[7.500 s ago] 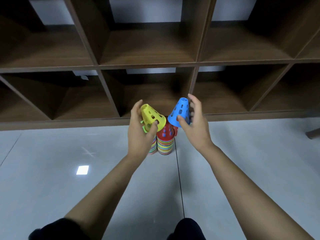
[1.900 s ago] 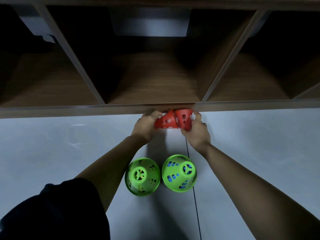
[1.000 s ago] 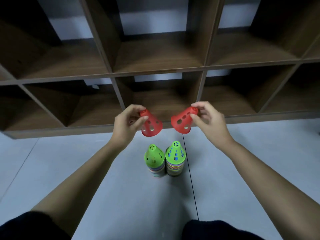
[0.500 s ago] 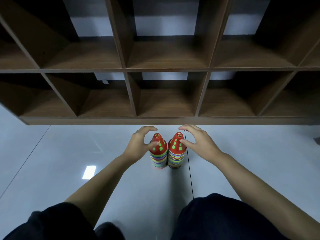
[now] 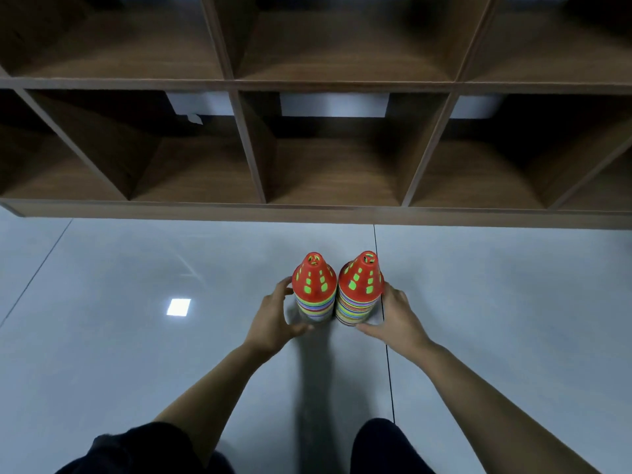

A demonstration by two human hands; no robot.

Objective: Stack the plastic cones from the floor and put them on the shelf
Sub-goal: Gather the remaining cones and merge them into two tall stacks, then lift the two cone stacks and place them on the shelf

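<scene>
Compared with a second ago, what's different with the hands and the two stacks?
Both red cones went from the hands onto the green-topped stacks. The left hand then slid down to grip the left stack near its base, and the right hand did likewise on the right stack. Both stacks still stand side by side on the floor before the shelf.

Two stacks of cones — left stack, right stack — cones in each too many to count. Two hands: left hand, right hand. One shelf.
</scene>
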